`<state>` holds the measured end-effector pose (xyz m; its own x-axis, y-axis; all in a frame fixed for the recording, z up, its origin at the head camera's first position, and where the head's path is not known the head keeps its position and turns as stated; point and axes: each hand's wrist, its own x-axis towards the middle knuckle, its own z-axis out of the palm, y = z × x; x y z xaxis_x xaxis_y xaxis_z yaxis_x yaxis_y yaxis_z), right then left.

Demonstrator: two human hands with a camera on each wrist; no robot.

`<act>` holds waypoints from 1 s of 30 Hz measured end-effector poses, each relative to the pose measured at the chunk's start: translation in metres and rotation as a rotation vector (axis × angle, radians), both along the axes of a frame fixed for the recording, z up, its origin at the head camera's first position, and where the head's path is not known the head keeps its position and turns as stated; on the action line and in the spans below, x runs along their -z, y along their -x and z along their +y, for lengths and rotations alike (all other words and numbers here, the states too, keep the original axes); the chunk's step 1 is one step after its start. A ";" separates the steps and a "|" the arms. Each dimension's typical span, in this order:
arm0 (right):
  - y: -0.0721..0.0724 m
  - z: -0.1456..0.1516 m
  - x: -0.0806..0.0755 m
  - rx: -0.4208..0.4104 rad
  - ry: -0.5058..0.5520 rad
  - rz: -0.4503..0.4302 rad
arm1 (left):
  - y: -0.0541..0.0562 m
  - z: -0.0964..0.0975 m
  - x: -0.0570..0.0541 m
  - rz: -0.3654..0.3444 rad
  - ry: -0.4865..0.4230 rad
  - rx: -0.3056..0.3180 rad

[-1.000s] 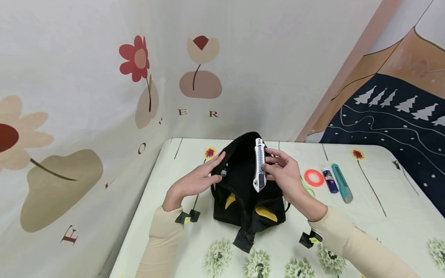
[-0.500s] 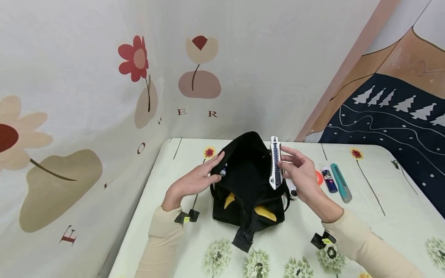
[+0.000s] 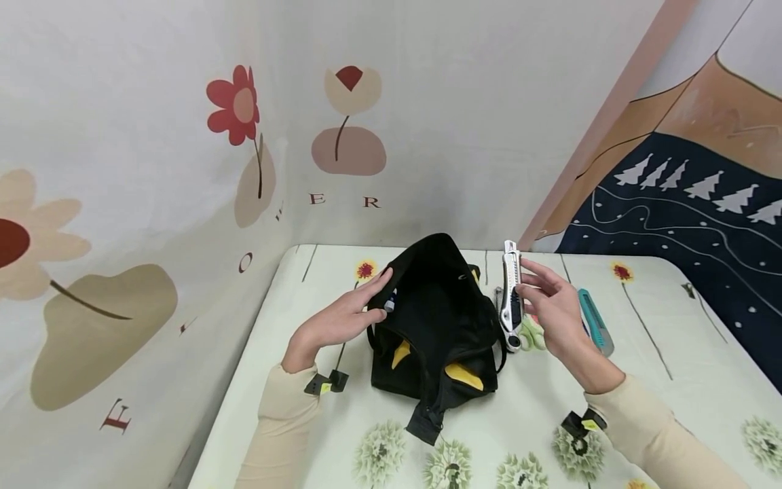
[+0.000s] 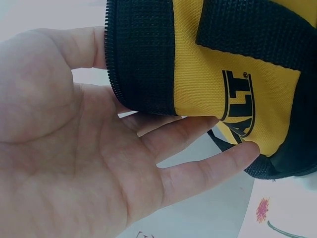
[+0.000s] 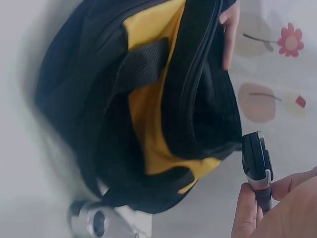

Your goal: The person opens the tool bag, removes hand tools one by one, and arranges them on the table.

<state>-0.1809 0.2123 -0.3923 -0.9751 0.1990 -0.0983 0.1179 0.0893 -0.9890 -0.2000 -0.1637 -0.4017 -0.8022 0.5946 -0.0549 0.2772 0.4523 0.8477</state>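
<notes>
A black and yellow tool bag stands on the table with its top gaping. My left hand holds the bag's zippered rim between thumb and fingers; in the left wrist view, the zipper edge crosses the fingers. My right hand pinches a silver and black utility knife upright, just right of the bag and above the table. The right wrist view shows the knife apart from the bag's rim. A small dark and whitish object shows inside the bag near my left fingers.
Beside the bag lies a silver tool with a round hole, partly behind the knife. Green scissor-like loops and a teal utility knife lie to the right. My right hand hides most of the things between them. Patterned fabric walls rise behind.
My right hand has carried the utility knife rightward, from over the bag's opening to beside the bag. The left hand keeps its hold on the rim.
</notes>
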 end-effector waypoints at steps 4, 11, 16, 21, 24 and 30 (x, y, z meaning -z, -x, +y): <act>0.002 0.011 0.006 0.036 -0.003 -0.014 | -0.001 -0.001 -0.001 -0.003 0.005 0.000; 0.007 0.030 0.015 0.092 -0.056 -0.072 | 0.000 -0.001 0.000 0.002 0.008 -0.003; 0.006 0.044 0.020 0.120 -0.080 -0.083 | 0.000 -0.001 0.000 0.006 0.003 0.001; 0.006 0.065 0.026 0.162 -0.129 -0.088 | 0.000 -0.001 0.000 0.001 0.001 0.000; 0.007 0.080 0.030 0.216 -0.119 -0.085 | 0.000 -0.001 0.000 0.002 0.003 0.000; 0.012 0.108 0.036 0.317 -0.133 -0.094 | 0.000 -0.002 0.000 0.001 0.002 0.000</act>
